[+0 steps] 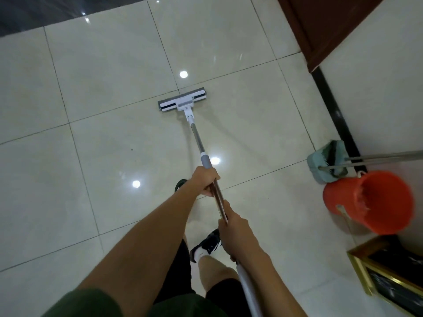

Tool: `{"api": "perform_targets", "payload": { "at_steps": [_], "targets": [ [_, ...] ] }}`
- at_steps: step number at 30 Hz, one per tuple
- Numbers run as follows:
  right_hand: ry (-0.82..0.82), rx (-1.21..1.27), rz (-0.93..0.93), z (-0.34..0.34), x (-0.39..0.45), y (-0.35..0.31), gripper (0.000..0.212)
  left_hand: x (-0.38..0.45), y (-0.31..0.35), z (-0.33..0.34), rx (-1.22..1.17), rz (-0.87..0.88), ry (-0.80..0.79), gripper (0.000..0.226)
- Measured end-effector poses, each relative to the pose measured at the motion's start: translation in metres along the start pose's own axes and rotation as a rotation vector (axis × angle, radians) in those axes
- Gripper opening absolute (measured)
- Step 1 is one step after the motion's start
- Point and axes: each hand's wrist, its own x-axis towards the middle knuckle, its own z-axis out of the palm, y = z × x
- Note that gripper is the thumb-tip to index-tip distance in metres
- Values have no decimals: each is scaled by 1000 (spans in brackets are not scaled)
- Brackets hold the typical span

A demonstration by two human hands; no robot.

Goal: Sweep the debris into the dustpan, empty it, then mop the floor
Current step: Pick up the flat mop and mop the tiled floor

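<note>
Mop (183, 102) head lies flat on the tiled floor (103, 88) ahead, left hand (206, 181) and right hand (233, 227) gripping its handle, orange bucket (343, 202) and dustpan (325, 165) against the right wall, contents unclear.

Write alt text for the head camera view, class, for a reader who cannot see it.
Both hands, left hand ahead of right hand, grip a mop handle, its flat head resting on glossy pale floor tiles. At right stand an orange bucket and teal dustpan.

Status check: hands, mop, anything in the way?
Left hand and right hand both grip mop handle. Mop head flat on tile. Path ahead open; orange bucket off right.
</note>
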Motion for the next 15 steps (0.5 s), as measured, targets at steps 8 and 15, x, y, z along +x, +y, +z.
{"api": "perform_targets", "payload": {
  "at_steps": [8,15],
  "targets": [
    [-67,-1,83,12,8,-15,85,33,5,-24,-359,-47,-33,21],
    [-31,-31,97,-9,49,-72,88,63,49,-62,-381,-15,-41,38]
  ]
}}
